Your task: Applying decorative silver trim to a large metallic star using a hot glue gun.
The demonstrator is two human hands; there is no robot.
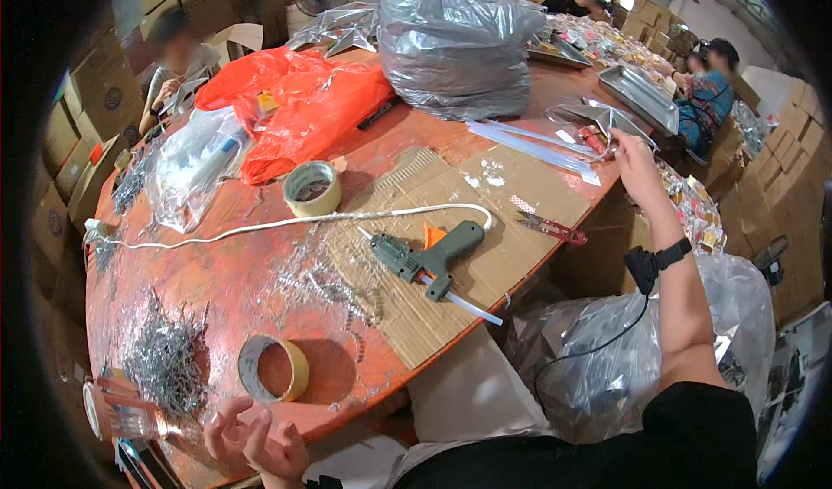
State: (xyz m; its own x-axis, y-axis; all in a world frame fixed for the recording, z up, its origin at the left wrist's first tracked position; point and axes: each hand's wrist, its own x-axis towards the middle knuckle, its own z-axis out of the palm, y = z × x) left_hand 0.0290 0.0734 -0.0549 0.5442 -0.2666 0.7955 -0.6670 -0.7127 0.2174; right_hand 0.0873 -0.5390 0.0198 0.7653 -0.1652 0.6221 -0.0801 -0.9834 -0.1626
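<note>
At a worn red round table point(217, 290), the person's right hand point(635, 161) stretches far out to the table's right edge, fingers drawn together on a silvery foil bag point(598, 115); whether they pinch it or only touch it cannot be told. The bag lies just beyond the fingertips, flat and crinkled, its pointed corners spread star-like, its long axis running roughly left to right across the view. A small red item shows at the bag's near side, just left of the hand. Left of the hand, a bundle of clear glue sticks point(533, 147) slants from upper left to lower right. Nearer the person than the hand, red-handled snips point(555, 227) rest on a cardboard sheet point(468, 229); further left lies a green glue gun point(429, 255), nozzle pointing left, a clear stick jutting from its rear.

The left hand point(251, 441) rests at the table's near edge, palm up, fingers loosely curled and holding nothing. Just beyond it sits a roll of tape point(273, 368), with a heap of metal wire bits point(165, 359) to its left.
</note>
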